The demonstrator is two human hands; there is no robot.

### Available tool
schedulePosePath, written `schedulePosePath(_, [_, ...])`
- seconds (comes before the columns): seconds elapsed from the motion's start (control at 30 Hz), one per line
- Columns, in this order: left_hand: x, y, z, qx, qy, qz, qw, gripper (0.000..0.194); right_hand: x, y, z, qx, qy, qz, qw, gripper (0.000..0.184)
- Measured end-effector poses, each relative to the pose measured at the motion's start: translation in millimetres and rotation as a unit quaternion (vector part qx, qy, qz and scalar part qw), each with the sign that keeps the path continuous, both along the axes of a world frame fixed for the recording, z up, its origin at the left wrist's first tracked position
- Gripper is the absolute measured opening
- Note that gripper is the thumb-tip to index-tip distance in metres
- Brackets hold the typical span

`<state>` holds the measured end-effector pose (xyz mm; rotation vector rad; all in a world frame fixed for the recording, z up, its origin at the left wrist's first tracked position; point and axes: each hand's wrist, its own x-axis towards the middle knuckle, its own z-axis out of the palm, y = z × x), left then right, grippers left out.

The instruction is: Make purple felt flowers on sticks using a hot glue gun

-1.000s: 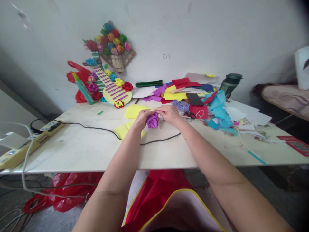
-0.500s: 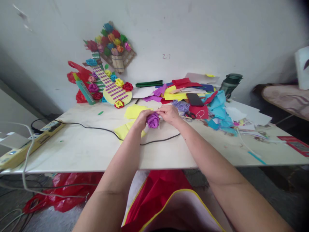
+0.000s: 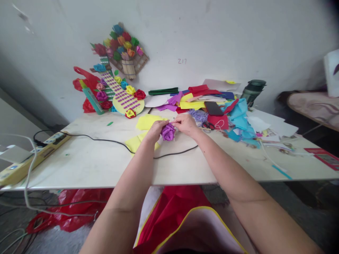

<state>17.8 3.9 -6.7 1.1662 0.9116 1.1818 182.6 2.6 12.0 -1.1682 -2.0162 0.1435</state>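
A purple paper flower sits between my two hands just above the pale table. My left hand curls round its left side, fingers closed on it. My right hand pinches the flower's upper right edge with closed fingers. Yellow paper sheets lie under and behind the hands. A black cable runs across the table just in front of the flower.
A heap of coloured paper covers the back right, with scissors and a dark phone. A paper guitar with flowers leans at the back left. A power strip lies at left. A dark bottle stands behind.
Almost nothing differs. Both hands stay closed on the purple flower; the fingers have shifted slightly on its top edge.
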Motion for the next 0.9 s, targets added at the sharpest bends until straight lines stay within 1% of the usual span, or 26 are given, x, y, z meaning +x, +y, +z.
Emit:
schedulePosePath(0.13, [-2.8, 1.6, -2.7, 0.019, 0.013, -0.016, 1.000, 0.028, 0.5, 0.6, 0.3, -0.011, 0.021, 0.013, 1.000, 0.012])
schedulePosePath(0.3, [-5.1, 3.0, -4.7, 0.040, 0.024, -0.028, 0.999, 0.032, 2.2, 2.4, 0.9, -0.038, 0.054, 0.064, 0.996, 0.015])
schedulePosePath(0.4, [-5.5, 2.7, -4.0, 0.047, 0.029, -0.037, 0.998, 0.032, 4.3, 1.6, 3.1, -0.052, 0.052, 0.083, 0.994, 0.017])
schedulePosePath(0.5, [-5.8, 1.4, -2.2, 0.046, 0.035, -0.043, 0.997, 0.031, 9.3, -1.0, 6.1, -0.099, 0.014, 0.090, 0.991, 0.021])
schedulePosePath(0.6, [-6.7, -0.3, -0.1, 0.044, 0.053, -0.061, 0.996, 0.032, 15.4, -4.0, 8.1, -0.172, -0.032, 0.113, 0.978, 0.029])
schedulePosePath(0.67, [-7.7, -1.2, 0.9, 0.046, 0.063, -0.073, 0.994, 0.033, 18.0, -5.3, 8.9, -0.202, -0.044, 0.124, 0.971, 0.032])
schedulePosePath(0.73, [-8.6, -1.8, 1.7, 0.047, 0.064, -0.074, 0.994, 0.033, 18.6, -6.2, 9.7, -0.203, -0.050, 0.113, 0.971, 0.033])
schedulePosePath(0.9, [-9.2, -2.9, 4.6, 0.025, 0.046, -0.071, 0.996, 0.029, 16.0, -8.9, 13.1, -0.149, -0.084, 0.050, 0.984, 0.028])
